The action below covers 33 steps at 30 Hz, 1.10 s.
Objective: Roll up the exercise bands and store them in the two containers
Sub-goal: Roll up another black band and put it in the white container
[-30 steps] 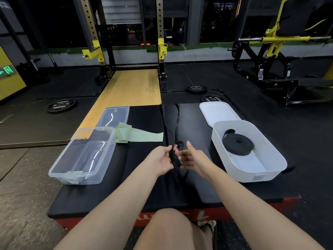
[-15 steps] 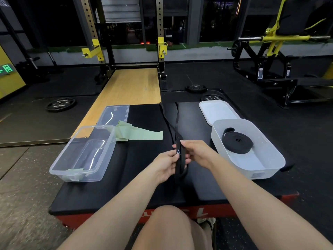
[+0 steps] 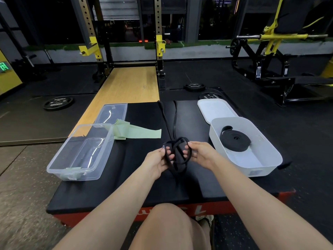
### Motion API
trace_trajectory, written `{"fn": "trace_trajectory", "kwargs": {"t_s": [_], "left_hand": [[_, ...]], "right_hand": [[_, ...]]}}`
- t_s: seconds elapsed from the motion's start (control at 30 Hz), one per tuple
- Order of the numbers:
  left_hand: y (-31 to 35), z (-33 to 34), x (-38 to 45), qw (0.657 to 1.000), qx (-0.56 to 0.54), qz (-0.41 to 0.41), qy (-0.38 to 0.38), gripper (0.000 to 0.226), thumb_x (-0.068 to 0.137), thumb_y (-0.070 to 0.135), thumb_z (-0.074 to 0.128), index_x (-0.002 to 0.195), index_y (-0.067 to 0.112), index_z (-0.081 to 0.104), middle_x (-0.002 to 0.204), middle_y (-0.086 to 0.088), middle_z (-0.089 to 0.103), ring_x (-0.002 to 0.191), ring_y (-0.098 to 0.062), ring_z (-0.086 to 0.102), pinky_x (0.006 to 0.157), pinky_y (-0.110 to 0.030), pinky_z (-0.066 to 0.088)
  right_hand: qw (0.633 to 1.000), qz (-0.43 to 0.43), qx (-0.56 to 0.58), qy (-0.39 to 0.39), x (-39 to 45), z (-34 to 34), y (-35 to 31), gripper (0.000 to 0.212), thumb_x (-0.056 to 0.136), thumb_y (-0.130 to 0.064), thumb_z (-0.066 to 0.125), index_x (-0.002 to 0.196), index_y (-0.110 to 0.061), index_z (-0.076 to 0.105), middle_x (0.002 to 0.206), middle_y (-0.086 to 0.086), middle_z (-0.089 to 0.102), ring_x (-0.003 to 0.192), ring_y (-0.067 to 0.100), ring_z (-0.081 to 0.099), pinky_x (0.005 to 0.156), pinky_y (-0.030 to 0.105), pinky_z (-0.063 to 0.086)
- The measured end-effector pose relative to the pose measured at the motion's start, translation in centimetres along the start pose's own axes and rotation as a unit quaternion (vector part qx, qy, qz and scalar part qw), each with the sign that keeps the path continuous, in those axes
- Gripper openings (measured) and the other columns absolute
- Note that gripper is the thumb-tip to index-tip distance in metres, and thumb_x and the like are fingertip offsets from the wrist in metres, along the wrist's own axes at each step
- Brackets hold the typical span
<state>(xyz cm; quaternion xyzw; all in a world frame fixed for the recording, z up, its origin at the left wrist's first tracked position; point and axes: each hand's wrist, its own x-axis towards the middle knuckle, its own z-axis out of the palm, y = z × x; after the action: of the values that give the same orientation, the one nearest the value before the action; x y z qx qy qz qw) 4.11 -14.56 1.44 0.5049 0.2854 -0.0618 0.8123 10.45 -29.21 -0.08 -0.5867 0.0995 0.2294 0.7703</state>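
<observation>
A long black exercise band (image 3: 174, 121) runs down the middle of the black padded box (image 3: 144, 188). Its near end is looped into a loose coil between my hands. My left hand (image 3: 159, 160) and my right hand (image 3: 201, 153) both grip that coil just above the pad. A rolled black band (image 3: 235, 140) lies in the white container (image 3: 270, 156) on the right. A light green band (image 3: 138, 132) lies flat beside the clear container (image 3: 59, 159) on the left, and a small green piece sits inside it.
The clear lid (image 3: 111, 112) and the white lid (image 3: 214, 110) lie behind their containers. Weight plates (image 3: 58, 103) rest on the gym floor, a squat rack (image 3: 158, 46) stands beyond a wooden platform, and a machine (image 3: 266, 56) is at the right. My knee (image 3: 171, 226) is below the box edge.
The band's near end went from a flat folded strip pinched between my hands to a wider, open coil held by both hands, which have moved slightly apart.
</observation>
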Motion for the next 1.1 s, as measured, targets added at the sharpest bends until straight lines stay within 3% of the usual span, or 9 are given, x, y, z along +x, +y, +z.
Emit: {"fn": "trace_trajectory", "kwargs": {"t_s": [0.33,0.43,0.5,0.57,0.67,0.8,0.93,1.0,1.1], "left_hand": [[1.1,-5.8,2.7,0.987,0.02,0.004,0.157,0.027,0.095,0.006,0.048,0.068,0.013,0.047,0.061,0.001,0.037,0.04,-0.006,0.032,0.035,-0.017,0.027],[0.4,-7.1,3.6,0.982,0.051,-0.017,0.18,0.023,0.098,0.002,0.036,0.079,0.007,0.048,0.065,-0.003,0.041,0.051,-0.011,0.04,0.047,-0.023,0.033],[-0.1,-7.6,3.8,0.977,0.104,-0.027,0.183,0.019,0.096,-0.003,0.032,0.102,0.008,0.046,0.074,-0.006,0.045,0.06,-0.014,0.044,0.053,-0.027,0.039],[-0.3,-8.2,4.3,0.963,0.206,-0.011,0.174,0.037,0.093,-0.005,0.039,0.126,0.01,0.045,0.098,-0.01,0.053,0.08,-0.021,0.054,0.066,-0.034,0.049],[-0.3,-8.8,4.5,0.884,0.429,0.04,0.182,0.06,0.088,0.002,0.052,0.144,0.017,0.034,0.141,-0.014,0.038,0.122,-0.032,0.046,0.1,-0.036,0.042],[-0.8,-8.3,4.4,0.808,0.561,0.149,0.098,0.042,0.086,0.021,0.062,0.127,0.018,0.054,0.131,-0.008,0.05,0.116,-0.024,0.053,0.097,-0.031,0.043],[-2.1,-8.0,4.0,0.774,0.613,0.158,0.025,0.018,0.085,0.015,0.062,0.1,0.023,0.063,0.117,-0.005,0.053,0.102,-0.021,0.058,0.091,-0.032,0.049],[-2.1,-8.2,3.7,0.752,0.638,0.164,0.04,0.032,0.082,-0.001,0.05,0.096,0.025,0.063,0.112,0.001,0.048,0.1,-0.021,0.057,0.089,-0.035,0.05],[-1.5,-8.5,3.5,0.775,0.608,0.164,0.054,0.041,0.076,-0.007,0.038,0.08,0.029,0.057,0.106,0.002,0.061,0.097,-0.019,0.059,0.087,-0.036,0.051]], "right_hand": [[0.982,-0.003,-0.073,0.176,1.9,-2.8,0.8,0.023,0.092,0.0,0.041,0.072,-0.009,0.047,0.067,0.007,0.046,0.054,0.016,0.047,0.05,0.024,0.042],[0.98,0.012,-0.109,0.168,2.1,-3.1,1.7,0.014,0.096,-0.013,0.045,0.107,-0.008,0.051,0.081,0.005,0.048,0.07,0.019,0.052,0.062,0.03,0.05],[0.972,0.012,-0.17,0.162,2.2,-3.3,2.3,0.046,0.096,-0.025,0.05,0.137,-0.009,0.038,0.111,0.008,0.052,0.095,0.025,0.056,0.079,0.037,0.053],[0.938,-0.015,-0.297,0.176,2.0,-3.3,2.7,0.06,0.093,-0.034,0.053,0.143,-0.008,0.033,0.133,0.012,0.045,0.109,0.028,0.052,0.089,0.038,0.048],[0.854,-0.138,-0.461,0.198,1.6,-3.1,3.2,0.049,0.09,-0.036,0.058,0.131,-0.011,0.048,0.133,0.012,0.043,0.12,0.028,0.047,0.099,0.035,0.037],[0.813,-0.278,-0.506,0.079,0.9,-1.6,3.3,0.042,0.085,-0.035,0.068,0.121,-0.014,0.06,0.123,0.004,0.049,0.12,0.018,0.045,0.1,0.023,0.032],[0.762,-0.242,-0.598,-0.057,0.7,0.1,4.2,0.069,0.082,-0.046,0.068,0.141,-0.021,0.043,0.142,-0.003,0.041,0.134,0.016,0.032,0.111,0.028,0.026],[0.732,-0.213,-0.641,-0.093,0.8,0.5,4.8,0.074,0.08,-0.047,0.069,0.143,-0.023,0.039,0.139,-0.001,0.046,0.132,0.017,0.036,0.11,0.03,0.028],[0.696,-0.196,-0.682,-0.107,0.9,0.2,5.3,0.062,0.084,-0.037,0.069,0.139,-0.024,0.043,0.121,0.0,0.057,0.117,0.019,0.048,0.101,0.029,0.037]]}}
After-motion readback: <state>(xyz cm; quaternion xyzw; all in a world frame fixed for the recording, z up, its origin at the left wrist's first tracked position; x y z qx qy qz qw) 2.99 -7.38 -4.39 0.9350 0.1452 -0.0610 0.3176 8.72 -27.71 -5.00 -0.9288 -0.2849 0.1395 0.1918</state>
